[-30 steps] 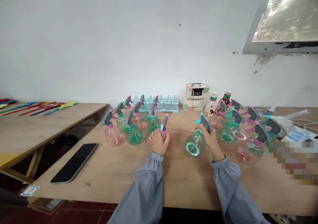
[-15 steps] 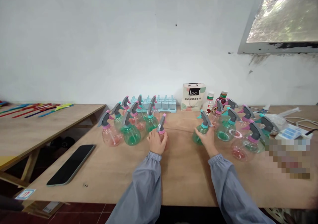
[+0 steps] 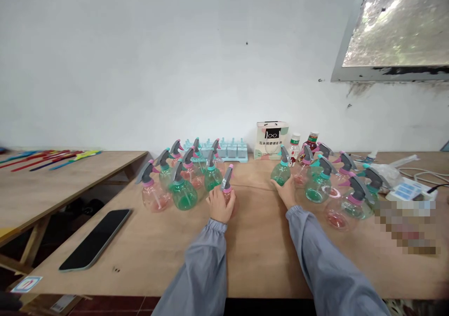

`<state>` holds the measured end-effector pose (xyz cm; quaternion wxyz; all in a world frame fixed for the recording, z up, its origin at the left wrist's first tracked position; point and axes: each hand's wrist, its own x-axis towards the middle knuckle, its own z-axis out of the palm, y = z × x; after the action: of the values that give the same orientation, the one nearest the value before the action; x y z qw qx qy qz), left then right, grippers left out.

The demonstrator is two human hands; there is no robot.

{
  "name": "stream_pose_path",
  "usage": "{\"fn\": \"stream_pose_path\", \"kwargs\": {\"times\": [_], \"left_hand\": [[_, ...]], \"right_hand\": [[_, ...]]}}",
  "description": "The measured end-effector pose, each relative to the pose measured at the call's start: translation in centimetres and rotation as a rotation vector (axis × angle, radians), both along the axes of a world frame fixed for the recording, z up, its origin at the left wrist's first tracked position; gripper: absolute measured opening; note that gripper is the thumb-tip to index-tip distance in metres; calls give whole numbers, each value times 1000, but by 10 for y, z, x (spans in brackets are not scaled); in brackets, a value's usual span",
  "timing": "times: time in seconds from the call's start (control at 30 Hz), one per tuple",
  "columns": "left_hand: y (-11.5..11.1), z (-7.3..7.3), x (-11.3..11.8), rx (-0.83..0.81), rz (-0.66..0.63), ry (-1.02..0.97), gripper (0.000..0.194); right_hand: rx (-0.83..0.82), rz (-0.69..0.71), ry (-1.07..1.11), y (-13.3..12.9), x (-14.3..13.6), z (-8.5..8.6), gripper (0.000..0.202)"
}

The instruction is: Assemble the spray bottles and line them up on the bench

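Note:
My left hand [image 3: 220, 205] is wrapped round a clear pink spray bottle [image 3: 227, 179], whose grey and pink trigger head stands up above my fingers. To the right, my right hand [image 3: 286, 192] grips a green spray bottle [image 3: 279, 171] low on its round body, thumb on the near left side. Its teal and grey head points up; whether its base touches the table is hidden. Left of my left hand stand several pink and green spray bottles, the nearest a green one [image 3: 185, 194]. Another group stands right of my right hand, including a green bottle [image 3: 316, 187] and a pink one [image 3: 342, 213].
Behind the left group lies a light blue ice-pop mould [image 3: 233, 151]. A paper bag [image 3: 270, 140] and two capped bottles stand by the wall. A phone [image 3: 95, 239] lies at the left of the table [image 3: 257, 255]; a power strip [image 3: 410, 190] and cables are at the right.
The green bottle in my right hand has moved a little left and away from me and its head has turned. My right hand now sits lower on its body. My left hand stays put.

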<state>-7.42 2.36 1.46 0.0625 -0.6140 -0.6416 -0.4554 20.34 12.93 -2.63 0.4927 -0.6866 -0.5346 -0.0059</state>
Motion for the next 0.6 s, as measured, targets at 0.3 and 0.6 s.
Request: {"fn": "stream_pose_path", "kwargs": {"times": [0.3, 0.6], "left_hand": [[1, -3, 0, 8, -5, -21, 31], [8, -18, 3, 150, -250, -201, 37]], "right_hand": [[-126, -20, -18, 12, 2, 4, 113], [-240, 69, -181, -54, -3, -22, 102]]}}
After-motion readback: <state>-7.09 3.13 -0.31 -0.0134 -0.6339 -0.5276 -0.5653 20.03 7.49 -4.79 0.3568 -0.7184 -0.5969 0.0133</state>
